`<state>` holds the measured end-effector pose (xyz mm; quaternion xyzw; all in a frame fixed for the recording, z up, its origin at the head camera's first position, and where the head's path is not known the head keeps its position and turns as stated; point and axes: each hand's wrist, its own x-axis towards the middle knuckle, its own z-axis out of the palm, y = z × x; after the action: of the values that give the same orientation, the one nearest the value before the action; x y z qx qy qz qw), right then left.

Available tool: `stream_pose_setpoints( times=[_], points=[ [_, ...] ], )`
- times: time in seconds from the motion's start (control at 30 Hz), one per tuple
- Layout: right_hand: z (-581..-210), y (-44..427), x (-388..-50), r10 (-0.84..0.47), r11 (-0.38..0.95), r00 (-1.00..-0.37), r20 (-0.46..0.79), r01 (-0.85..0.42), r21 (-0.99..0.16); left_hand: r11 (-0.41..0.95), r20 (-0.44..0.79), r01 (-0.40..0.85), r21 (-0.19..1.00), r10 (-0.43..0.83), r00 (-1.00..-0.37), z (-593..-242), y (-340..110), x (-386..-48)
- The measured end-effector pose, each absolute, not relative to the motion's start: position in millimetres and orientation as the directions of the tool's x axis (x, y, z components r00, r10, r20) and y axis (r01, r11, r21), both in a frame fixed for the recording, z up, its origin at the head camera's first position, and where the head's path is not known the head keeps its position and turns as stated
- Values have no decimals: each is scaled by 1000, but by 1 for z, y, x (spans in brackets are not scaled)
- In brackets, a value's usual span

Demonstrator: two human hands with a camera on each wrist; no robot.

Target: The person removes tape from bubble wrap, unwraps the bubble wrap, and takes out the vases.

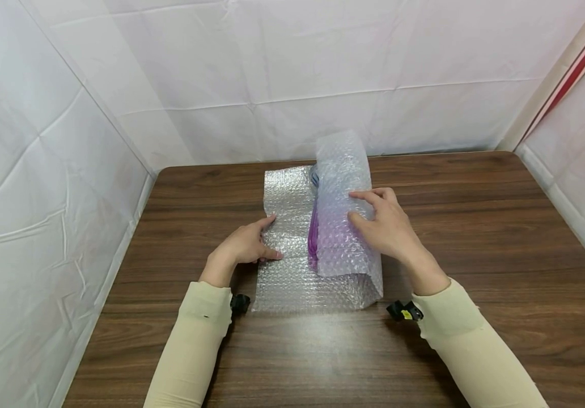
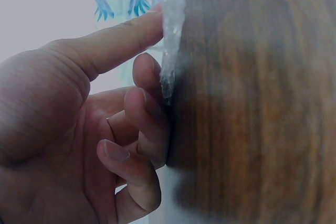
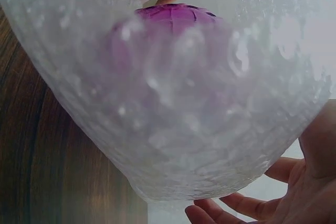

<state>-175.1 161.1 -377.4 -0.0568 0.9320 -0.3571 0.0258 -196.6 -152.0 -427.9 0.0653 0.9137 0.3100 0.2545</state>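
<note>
A sheet of bubble wrap (image 1: pixel 292 283) lies on the table, its right part folded up and over a ribbed, see-through purple and blue vessel (image 1: pixel 313 238). The vessel lies on its side, mostly covered; its exact kind is unclear. At the sheet's left edge, my left hand (image 1: pixel 244 243) presses with thumb and index finger, while the other fingers bend beside the edge in the left wrist view. My right hand (image 1: pixel 386 226) rests its thumb and fingertips against the folded-over flap (image 1: pixel 343 226), fingers spread. Through the wrap, the vessel's purple part (image 3: pixel 170 17) shows in the right wrist view.
The brown wooden table (image 1: pixel 476 238) extends on both sides of the wrap. White cloth walls (image 1: pixel 323 113) stand behind it and at the sides. The top of the flap reaches close to the table's back edge. Small black devices (image 1: pixel 405 310) sit at both wrists.
</note>
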Motion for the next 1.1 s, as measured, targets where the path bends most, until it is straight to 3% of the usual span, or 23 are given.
stream_pose_setpoints(
  times=[1.1],
  points=[
    [-374,180,-174,-93,742,-995,-45,-39,-669,808,-427,-35,588,273,-862,-426,-151,-198]
  ],
)
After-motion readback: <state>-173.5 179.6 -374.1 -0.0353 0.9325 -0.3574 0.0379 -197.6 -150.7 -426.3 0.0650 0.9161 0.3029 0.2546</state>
